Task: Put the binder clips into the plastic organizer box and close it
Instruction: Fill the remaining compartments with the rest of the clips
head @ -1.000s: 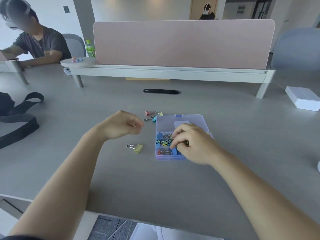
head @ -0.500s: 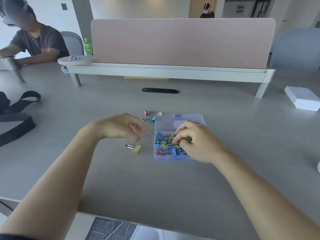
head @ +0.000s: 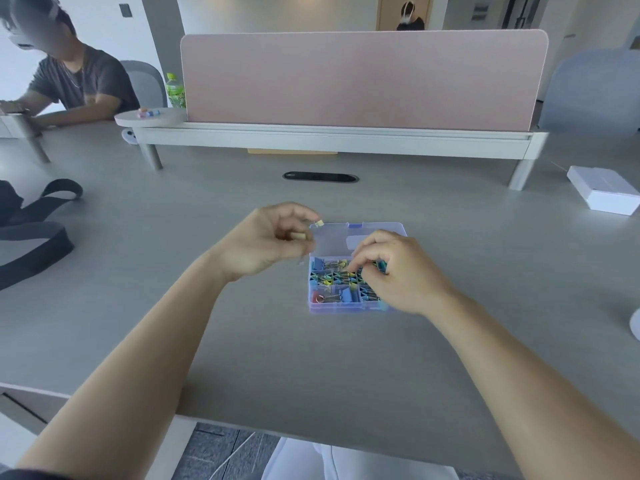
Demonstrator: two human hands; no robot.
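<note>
The clear purple organizer box (head: 346,308) lies on the grey table with its lid (head: 360,237) folded back open. Its compartments hold several coloured binder clips (head: 332,280). My right hand (head: 401,271) reaches into the box's upper row, where its curled fingertips pinch a clip among the others. Just left of the lid, my left hand (head: 263,240) hovers above the table and pinches a pale yellow binder clip (head: 298,236), which is blurred. Another yellow clip (head: 319,222) peeks out by the lid's left corner; my left hand hides whatever lies beside it.
A pink divider panel on a white shelf (head: 332,133) crosses the table behind the box. A black cable slot (head: 320,177) sits in front of it. A white box (head: 604,194) lies far right, a black strap (head: 38,233) far left. A seated person (head: 76,84) is at the back left.
My left hand dropped onto the yellow clip lying left of the box and lifted it up toward the lid. My right hand shifted from the box's lower row to its upper row.
</note>
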